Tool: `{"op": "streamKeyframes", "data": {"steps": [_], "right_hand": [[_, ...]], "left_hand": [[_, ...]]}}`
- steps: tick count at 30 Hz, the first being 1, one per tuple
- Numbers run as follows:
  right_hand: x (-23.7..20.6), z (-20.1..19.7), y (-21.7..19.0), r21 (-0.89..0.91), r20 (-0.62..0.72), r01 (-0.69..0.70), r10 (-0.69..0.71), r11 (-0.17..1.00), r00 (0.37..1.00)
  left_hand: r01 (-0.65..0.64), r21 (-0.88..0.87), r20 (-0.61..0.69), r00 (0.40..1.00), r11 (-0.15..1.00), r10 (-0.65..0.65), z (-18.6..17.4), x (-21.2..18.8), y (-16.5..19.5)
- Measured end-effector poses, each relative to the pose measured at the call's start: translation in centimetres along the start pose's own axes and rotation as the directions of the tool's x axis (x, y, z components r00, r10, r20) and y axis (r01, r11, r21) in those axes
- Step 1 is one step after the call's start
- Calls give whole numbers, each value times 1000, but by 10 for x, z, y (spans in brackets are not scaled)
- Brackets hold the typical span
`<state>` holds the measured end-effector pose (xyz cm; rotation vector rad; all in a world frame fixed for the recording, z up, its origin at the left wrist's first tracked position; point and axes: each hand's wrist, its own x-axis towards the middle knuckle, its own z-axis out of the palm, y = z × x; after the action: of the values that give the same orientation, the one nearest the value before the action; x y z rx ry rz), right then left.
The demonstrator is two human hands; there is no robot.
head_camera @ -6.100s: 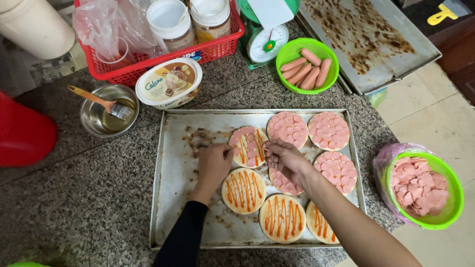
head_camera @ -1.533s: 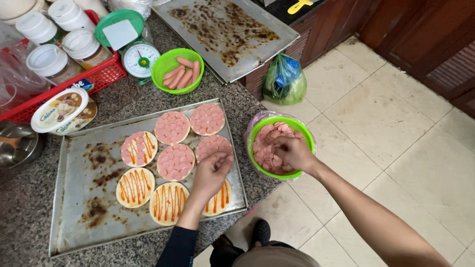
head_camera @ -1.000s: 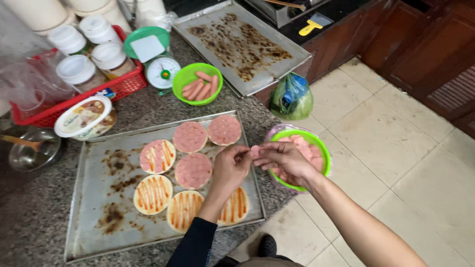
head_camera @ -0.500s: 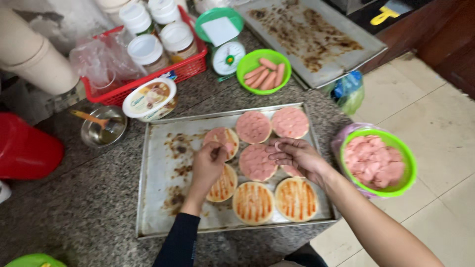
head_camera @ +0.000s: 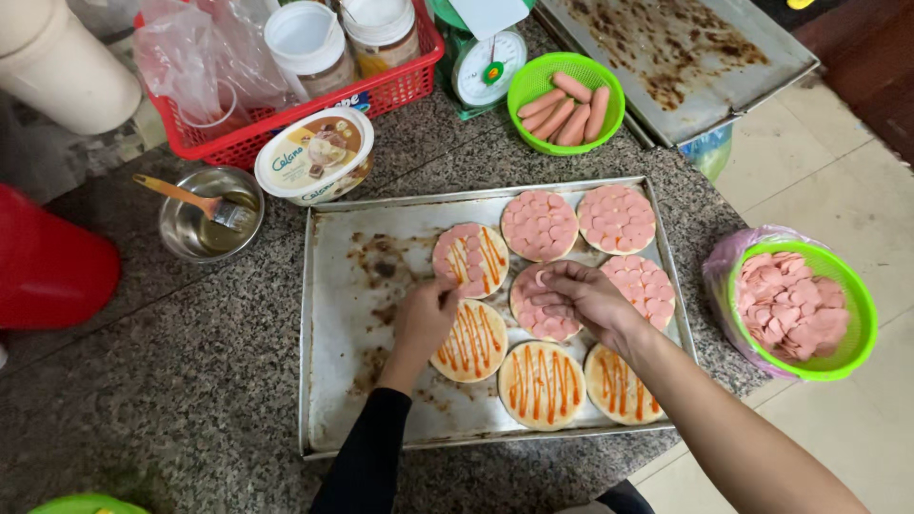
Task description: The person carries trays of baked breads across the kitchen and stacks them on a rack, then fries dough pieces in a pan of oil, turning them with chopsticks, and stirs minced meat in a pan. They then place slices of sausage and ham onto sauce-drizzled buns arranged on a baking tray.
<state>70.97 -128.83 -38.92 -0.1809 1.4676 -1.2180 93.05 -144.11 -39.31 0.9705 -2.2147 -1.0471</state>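
1. Near row of baking tray [head_camera: 324,381]: two sauce-striped rounds, centre [head_camera: 543,384] and right [head_camera: 619,385], carry no sausage yet.
2. L hand [head_camera: 424,319]: rests on the sauced round [head_camera: 471,341] at tray centre, fingertips reaching toward the partly topped round [head_camera: 469,259]. Fingers curled close together; cannot tell if they pinch anything.
3. R hand [head_camera: 586,297]: over the middle round [head_camera: 541,306], thumb and fingertips pinching small pink sausage slices [head_camera: 543,279].
4. Change: approx. 1.5 s ago R hand was in the green bowl of slices [head_camera: 798,306], right of tray; now back over the tray with a fresh load. Judged: topping of the middle round is in progress.
5. Far row: two fully covered rounds [head_camera: 541,226] [head_camera: 617,218]; one more at right edge [head_camera: 640,286].
6. Beyond tray: steel bowl w/ brush [head_camera: 205,211], lidded tub [head_camera: 314,154], green bowl of whole sausages [head_camera: 566,92].
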Motion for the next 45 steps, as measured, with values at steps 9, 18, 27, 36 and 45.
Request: {"op": "streamKeyframes", "data": {"steps": [9,18,27,36,45], "right_hand": [[5,-3,4,21,-43,-32,33,999,999],[4,8,1,37,-4,-47,47,998,999],[5,35,-15,70,118,-41,33,997,992],[13,45,-18,-9,194,25,-23,1000,981],[30,12,-15,50,37,-23,21,998,999]], "left_hand": [[-55,354,-33,997,933,71,12,8,2],[-81,419,-45,993,905,110,16,5,-5],[-106,-219,-1,994,970,108,1,18,28],[-132,-149,43,989,980,140,-2,36,14],[-124,168,-43,990,978,133,3,76,-15]]}}
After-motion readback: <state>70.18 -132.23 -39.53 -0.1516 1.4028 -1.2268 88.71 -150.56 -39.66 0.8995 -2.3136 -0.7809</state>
